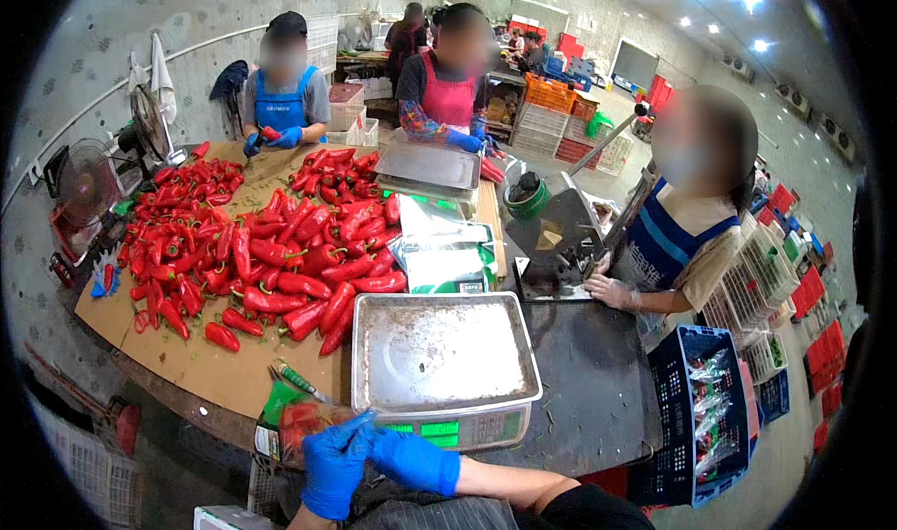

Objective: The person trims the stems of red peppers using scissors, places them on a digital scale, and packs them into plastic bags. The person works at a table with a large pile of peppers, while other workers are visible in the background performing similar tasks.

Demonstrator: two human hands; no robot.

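Note:
Both my hands wear blue gloves and meet at the near edge of a scale (pixel 486 429) with a bare metal tray (pixel 439 348) on top. My left hand (pixel 334 465) is closed, its fingers drawn together. My right hand (pixel 416 461) reaches across from the right, its closed fingertips touching the left hand's. What they pinch is hidden or too small to name. Just left of them is a see-through, reddish bag-like thing (pixel 304 422); whether I hold it is unclear. Beyond it lies a knife-like tool with a green handle (pixel 297 378). A large pile of red peppers (pixel 271 250) covers the left of the table.
Shiny plastic bags (pixel 444 236) lie behind the scale, near a second metal tray (pixel 430 165). A blue crate (pixel 668 418) with filled bags stands at the right. One co-worker handles a machine (pixel 561 240) at right; two others stand across the table (pixel 149 362). Fans (pixel 89 184) stand far left.

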